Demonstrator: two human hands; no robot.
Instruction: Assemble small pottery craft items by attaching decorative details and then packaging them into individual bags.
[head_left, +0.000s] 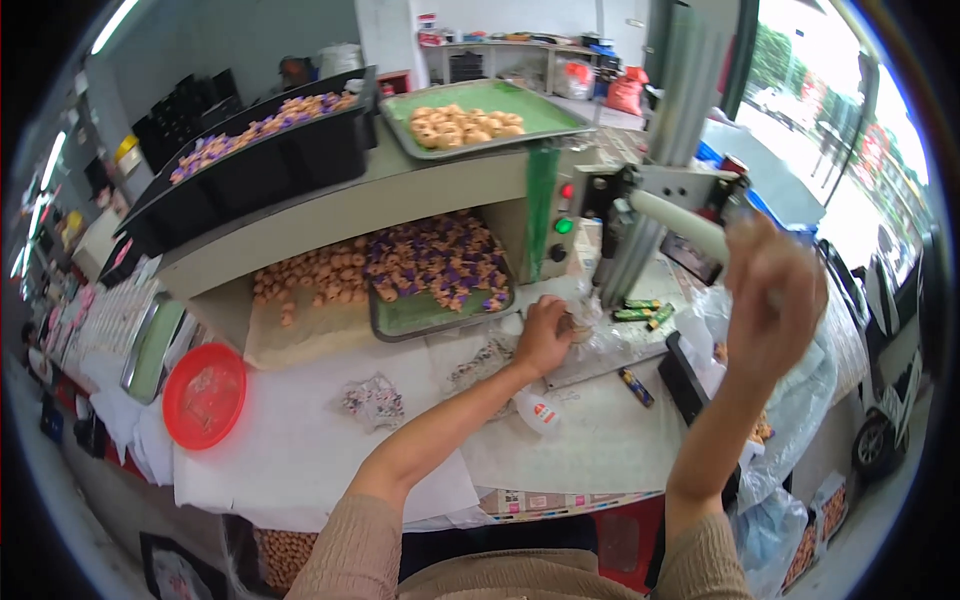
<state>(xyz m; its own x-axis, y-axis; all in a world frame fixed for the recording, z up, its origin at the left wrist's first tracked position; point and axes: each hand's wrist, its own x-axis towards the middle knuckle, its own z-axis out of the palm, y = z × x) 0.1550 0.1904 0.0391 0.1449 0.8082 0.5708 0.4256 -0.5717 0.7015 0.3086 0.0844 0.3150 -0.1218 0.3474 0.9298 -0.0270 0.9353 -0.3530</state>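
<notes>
My right hand (772, 295), blurred by motion, is closed at the end of the pale lever handle (680, 222) of a hand press. The press has a metal column (668, 120) at the right of the bench. Low beside its base, my left hand (545, 338) has its fingers drawn together on a small brownish piece whose kind I cannot make out. Clear plastic film (597, 338) lies by those fingertips. Under my left wrist is a white bottle (537, 412) with a red-orange label.
A green tray (420, 318) of small purple-and-tan figures and many loose tan heads sit under the shelf. On top stand a black bin (270, 160) and a tray (555, 115) of tan pieces. A red basin (205, 395) lies left; a black box (688, 375) is right.
</notes>
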